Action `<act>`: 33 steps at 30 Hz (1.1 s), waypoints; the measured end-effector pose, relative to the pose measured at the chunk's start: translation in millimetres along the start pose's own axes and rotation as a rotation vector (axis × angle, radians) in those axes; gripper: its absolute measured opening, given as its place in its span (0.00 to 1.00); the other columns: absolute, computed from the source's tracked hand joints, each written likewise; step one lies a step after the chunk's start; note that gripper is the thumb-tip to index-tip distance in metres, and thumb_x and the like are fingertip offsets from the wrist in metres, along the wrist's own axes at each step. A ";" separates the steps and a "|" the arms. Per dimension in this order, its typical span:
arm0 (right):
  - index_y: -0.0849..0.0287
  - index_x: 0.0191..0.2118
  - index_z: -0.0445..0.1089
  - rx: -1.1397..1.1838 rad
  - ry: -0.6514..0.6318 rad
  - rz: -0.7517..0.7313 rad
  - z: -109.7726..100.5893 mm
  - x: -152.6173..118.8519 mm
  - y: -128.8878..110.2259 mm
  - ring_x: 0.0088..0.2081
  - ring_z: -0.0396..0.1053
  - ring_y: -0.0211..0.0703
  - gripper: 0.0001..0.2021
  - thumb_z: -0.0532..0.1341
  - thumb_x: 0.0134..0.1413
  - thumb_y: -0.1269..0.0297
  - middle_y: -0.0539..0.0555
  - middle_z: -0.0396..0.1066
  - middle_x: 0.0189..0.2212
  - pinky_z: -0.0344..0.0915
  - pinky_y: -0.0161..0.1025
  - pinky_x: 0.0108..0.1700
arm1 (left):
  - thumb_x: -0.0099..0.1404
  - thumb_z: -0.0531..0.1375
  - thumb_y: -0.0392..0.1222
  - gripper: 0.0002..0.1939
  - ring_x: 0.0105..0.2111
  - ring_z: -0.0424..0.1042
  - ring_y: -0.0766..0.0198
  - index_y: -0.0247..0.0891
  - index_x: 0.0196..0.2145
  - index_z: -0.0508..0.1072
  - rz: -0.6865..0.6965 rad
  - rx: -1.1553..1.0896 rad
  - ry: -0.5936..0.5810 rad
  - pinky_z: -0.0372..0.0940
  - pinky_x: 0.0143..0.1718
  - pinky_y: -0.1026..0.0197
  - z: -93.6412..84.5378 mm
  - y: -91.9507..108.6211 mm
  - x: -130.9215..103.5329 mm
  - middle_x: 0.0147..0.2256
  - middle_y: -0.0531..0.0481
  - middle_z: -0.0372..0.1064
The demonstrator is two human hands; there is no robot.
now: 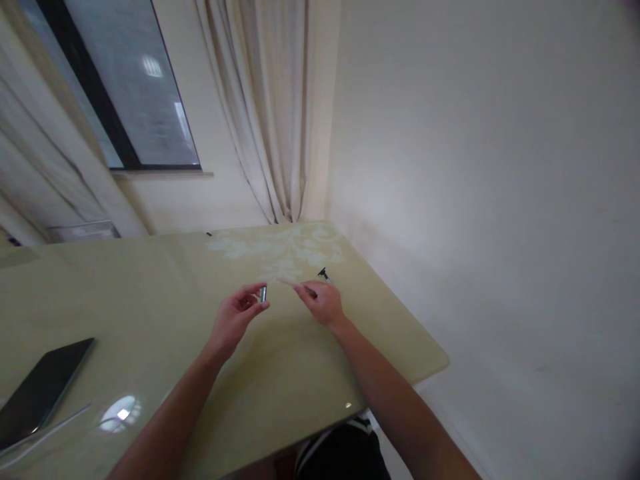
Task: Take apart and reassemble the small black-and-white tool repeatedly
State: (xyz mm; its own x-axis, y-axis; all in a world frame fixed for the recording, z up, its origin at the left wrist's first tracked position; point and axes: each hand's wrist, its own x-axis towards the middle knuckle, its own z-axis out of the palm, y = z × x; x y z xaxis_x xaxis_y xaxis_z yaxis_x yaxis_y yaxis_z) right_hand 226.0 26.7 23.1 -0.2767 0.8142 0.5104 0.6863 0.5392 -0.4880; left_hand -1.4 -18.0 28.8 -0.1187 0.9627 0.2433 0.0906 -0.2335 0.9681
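Above the pale green table (280,373), my left hand (236,317) pinches a small flat rectangular piece (263,294) between thumb and fingers, held upright. To its right, my right hand (323,303) grips a thin, pale, stick-like tool (287,282) whose tip points left, towards the small piece. The two are apart. Just beyond my right hand lies a razor-like item with a dark head (323,273) and a light handle, partly hidden by the hand. What exactly the small piece is, I cannot tell.
A dark tablet (45,387) lies at the left, with a white cable (47,433) beside it. A tiny black object (209,234) is near the table's far edge. Curtains (270,107), a window and a wall (475,200) surround the table.
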 end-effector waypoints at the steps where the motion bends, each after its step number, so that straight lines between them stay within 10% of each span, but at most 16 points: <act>1: 0.56 0.36 0.80 0.014 -0.003 -0.012 -0.6 -0.4 0.5 0.30 0.68 0.39 0.27 0.51 0.71 0.43 0.52 0.75 0.27 0.54 0.35 0.33 | 0.52 0.73 0.49 0.26 0.29 0.66 0.66 0.40 0.48 0.80 -0.001 0.006 0.001 0.62 0.32 0.64 -0.3 -0.6 0.0 0.29 0.55 0.67; 33: 0.56 0.39 0.82 0.036 0.038 -0.158 2.8 -3.5 0.8 0.29 0.71 0.38 0.28 0.51 0.71 0.43 0.53 0.77 0.27 0.57 0.34 0.33 | 0.54 0.72 0.48 0.25 0.29 0.66 0.67 0.41 0.50 0.79 0.023 0.048 -0.024 0.61 0.31 0.65 -3.1 -3.5 0.7 0.29 0.56 0.67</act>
State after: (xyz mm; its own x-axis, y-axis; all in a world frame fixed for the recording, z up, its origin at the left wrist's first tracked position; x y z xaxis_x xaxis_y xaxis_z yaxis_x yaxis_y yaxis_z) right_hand 225.6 24.9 19.0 -0.3536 0.7101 0.6089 0.6116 0.6680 -0.4240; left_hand -4.8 -17.0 25.7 -0.0922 0.9603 0.2632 0.1407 -0.2491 0.9582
